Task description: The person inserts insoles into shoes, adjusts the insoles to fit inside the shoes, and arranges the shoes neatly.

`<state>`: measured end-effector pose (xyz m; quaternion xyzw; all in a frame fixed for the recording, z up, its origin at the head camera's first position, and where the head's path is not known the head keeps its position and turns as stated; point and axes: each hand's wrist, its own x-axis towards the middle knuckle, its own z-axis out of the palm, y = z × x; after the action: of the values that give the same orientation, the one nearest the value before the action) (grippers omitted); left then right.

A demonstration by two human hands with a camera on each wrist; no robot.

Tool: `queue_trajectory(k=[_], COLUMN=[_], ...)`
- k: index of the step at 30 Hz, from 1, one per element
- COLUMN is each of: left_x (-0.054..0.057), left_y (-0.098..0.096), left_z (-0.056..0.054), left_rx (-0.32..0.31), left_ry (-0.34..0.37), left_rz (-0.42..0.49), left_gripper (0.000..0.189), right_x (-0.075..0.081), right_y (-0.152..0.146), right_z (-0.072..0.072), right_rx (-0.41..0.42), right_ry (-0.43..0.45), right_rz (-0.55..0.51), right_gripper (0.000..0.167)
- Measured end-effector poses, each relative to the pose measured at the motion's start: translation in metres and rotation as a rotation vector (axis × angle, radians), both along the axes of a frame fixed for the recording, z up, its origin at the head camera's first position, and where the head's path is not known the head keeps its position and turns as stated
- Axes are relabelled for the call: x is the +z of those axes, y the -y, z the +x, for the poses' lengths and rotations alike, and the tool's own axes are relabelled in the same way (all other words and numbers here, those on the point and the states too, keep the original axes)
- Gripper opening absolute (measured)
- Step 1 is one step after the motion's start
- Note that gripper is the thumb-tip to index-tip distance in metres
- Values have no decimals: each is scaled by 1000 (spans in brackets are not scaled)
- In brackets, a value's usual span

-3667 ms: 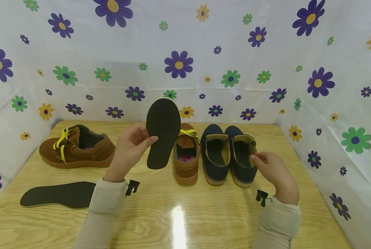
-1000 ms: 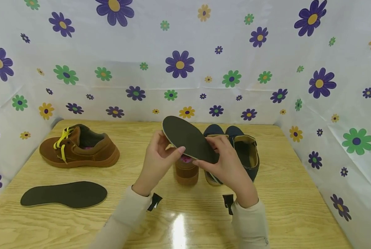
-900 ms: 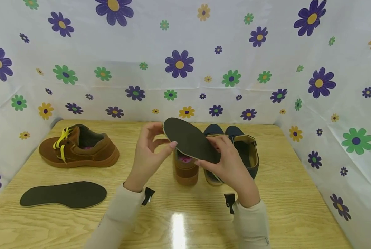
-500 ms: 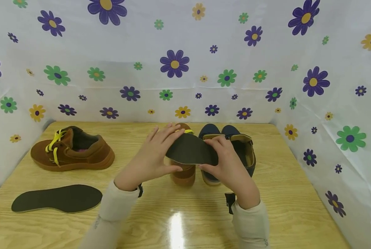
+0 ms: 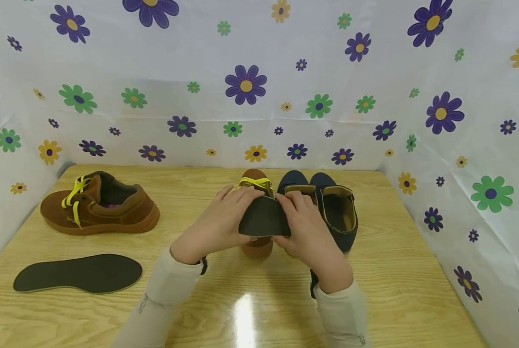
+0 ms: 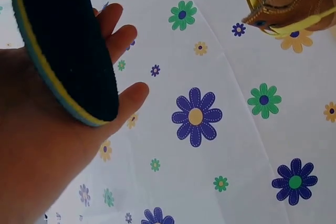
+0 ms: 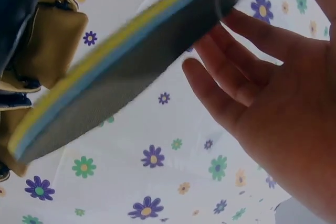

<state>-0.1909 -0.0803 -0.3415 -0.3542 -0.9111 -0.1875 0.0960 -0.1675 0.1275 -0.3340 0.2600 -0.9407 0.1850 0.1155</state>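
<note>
My left hand (image 5: 218, 220) and right hand (image 5: 307, 234) hold a black shoe insole (image 5: 265, 217) between them, one at each end, thumbs at the near edge and fingers at the far edge. In the left wrist view the insole (image 6: 63, 40) shows a yellow and blue layered edge and lies across the palm. The same layered edge of the insole (image 7: 121, 48) runs diagonally in the right wrist view. Below and behind it stands a brown shoe (image 5: 254, 176) with yellow laces, its opening mostly hidden by the insole and hands.
A second black insole (image 5: 79, 273) lies flat at the front left of the wooden table (image 5: 198, 314). Behind it sits the other brown shoe (image 5: 124, 212), turned sideways. Two navy shoes, one partly behind my right hand (image 5: 292, 179) and one further right (image 5: 344, 237), stand beside the middle brown shoe.
My right hand came from the navy shoes to the insole. Both hands drew closer together, my left hand shifted its hold, and the insole went from upright to tilted and foreshortened above the brown shoe.
</note>
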Motion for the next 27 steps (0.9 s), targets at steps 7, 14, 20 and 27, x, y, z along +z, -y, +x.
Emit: queue_trajectory(k=[7, 14, 20, 27], left_x=[-1, 1, 5, -26], left_y=[-4, 3, 17, 4], left_z=[-2, -6, -24, -54], left_rx=[-32, 15, 135, 159], left_ry=[-57, -124, -127, -101], left_rz=[25, 52, 136, 62], left_gripper=[80, 92, 91, 41], right_x=[-4, 0, 5, 9], right_y=[8, 4, -18, -36], right_z=[0, 1, -3, -6], right_rx=[-29, -101, -252, -391], right_ry=[-86, -65, -10, 62], right_rz=[39, -47, -207, -504], right_gripper=[79, 68, 66, 51])
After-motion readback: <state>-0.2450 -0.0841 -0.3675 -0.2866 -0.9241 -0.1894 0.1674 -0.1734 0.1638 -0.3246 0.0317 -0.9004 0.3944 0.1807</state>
